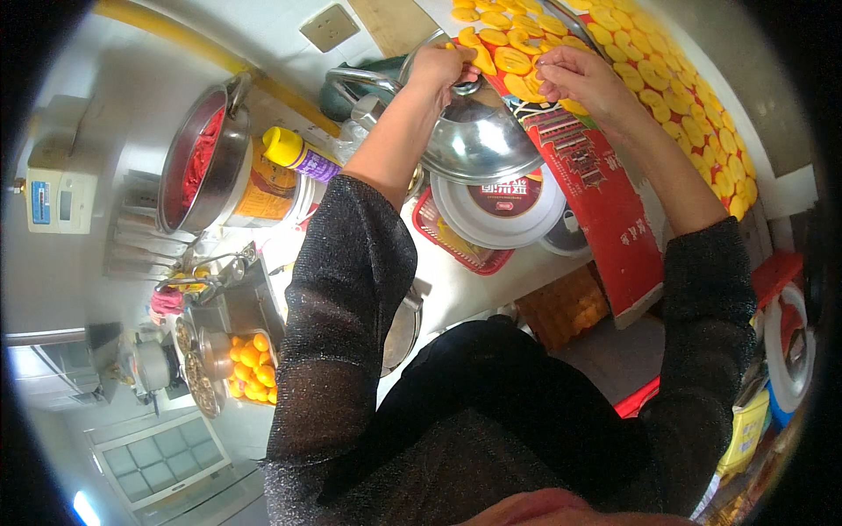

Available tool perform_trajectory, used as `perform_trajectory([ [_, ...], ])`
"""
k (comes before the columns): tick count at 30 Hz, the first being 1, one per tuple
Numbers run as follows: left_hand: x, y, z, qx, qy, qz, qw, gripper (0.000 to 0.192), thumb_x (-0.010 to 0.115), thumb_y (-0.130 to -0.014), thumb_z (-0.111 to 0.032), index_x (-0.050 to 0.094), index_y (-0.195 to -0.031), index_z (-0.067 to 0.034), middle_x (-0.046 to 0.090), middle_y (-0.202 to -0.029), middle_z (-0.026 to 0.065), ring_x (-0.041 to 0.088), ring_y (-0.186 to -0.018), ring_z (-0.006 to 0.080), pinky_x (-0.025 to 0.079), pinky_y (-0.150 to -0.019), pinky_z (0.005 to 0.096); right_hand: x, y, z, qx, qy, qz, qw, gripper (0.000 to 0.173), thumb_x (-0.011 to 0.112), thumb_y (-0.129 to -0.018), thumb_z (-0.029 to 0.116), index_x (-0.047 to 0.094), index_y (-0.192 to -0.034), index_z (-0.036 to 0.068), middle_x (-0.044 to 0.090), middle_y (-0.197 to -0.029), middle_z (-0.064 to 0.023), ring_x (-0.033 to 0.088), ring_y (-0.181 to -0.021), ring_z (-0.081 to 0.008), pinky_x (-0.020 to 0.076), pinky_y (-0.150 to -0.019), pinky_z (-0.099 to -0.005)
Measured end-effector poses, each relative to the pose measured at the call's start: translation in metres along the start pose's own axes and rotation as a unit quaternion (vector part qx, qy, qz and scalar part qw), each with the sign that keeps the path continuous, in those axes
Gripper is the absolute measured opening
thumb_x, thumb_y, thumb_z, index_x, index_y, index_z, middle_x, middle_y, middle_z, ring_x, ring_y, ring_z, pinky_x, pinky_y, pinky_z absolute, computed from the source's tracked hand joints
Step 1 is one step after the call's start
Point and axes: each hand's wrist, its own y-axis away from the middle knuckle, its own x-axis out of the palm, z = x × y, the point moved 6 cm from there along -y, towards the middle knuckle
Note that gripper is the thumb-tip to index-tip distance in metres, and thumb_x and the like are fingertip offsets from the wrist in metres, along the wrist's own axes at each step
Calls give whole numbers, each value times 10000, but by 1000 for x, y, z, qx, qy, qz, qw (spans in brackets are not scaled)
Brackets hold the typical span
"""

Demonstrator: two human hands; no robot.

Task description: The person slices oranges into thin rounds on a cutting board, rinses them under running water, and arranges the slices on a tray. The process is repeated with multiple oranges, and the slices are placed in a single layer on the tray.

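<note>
My left hand (445,71) is closed around a yellow fruit slice (485,60) that sticks out past its fingers, above a glass pot lid with a steel rim (483,154). To the right, my right hand (579,82) has its fingers curled together at the edge of other yellow slices (513,60). Whether those fingertips grip a slice or only touch one is hard to see. The slices lie spread out on a red printed cardboard sheet (595,191), whose near part hangs bare towards me.
More slices cover another red sheet (691,112) at the far right. Under the lid stand a white round tub (454,217) and a red plastic basket (490,266). A steel pot (217,191) with red contents and a yellow-capped can (316,163) stand left. Whole orange fruits (253,368) fill a container.
</note>
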Motion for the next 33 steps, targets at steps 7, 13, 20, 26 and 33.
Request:
perform_trajectory([
  [7, 2, 1, 0, 24, -32, -3, 999, 210, 624, -933, -124, 576, -973, 76, 662, -818, 150, 643, -581, 188, 555, -520, 268, 2, 1, -3, -11, 8, 17, 1000, 182, 557, -973, 189, 591, -1051, 28, 608, -920, -30, 590, -816, -94, 485, -755, -230],
  [13, -14, 49, -5, -54, 295, 78, 951, 514, 277, -1061, -345, 472, -1211, 106, 603, -1124, 241, 613, -1045, 340, 535, -927, 410, 21, -11, 11, -80, 74, 40, 993, 151, 585, -930, 157, 611, -1009, 31, 592, -749, 0, 562, -648, -74, 478, -598, -222],
  [20, -21, 116, -9, -56, 364, 227, 902, 704, 159, -1046, -491, 363, -1341, 116, 483, -1342, 263, 492, -1261, 394, 404, -1107, 462, 97, -24, 36, -153, 118, 98, 976, 282, 617, -870, 43, 583, -1145, -7, 639, -977, -58, 625, -835, -105, 517, -721, -254],
  [26, -63, 158, -1, -70, 283, 240, 926, 682, 194, -1042, -505, 377, -1359, 70, 507, -1356, 179, 524, -1247, 337, 432, -1084, 443, 168, -19, 59, -134, 202, 203, 949, 206, 668, -803, 80, 604, -991, 28, 587, -790, -21, 547, -722, -91, 454, -646, -250],
  [33, -117, 170, 14, -53, 329, 200, 921, 389, 493, -1015, -200, 459, -1248, 109, 561, -1249, 242, 608, -1136, 336, 537, -984, 347, 192, -18, 53, -15, 144, 121, 982, 150, 680, -834, 120, 589, -937, 60, 581, -780, 12, 543, -722, -66, 440, -635, -227],
])
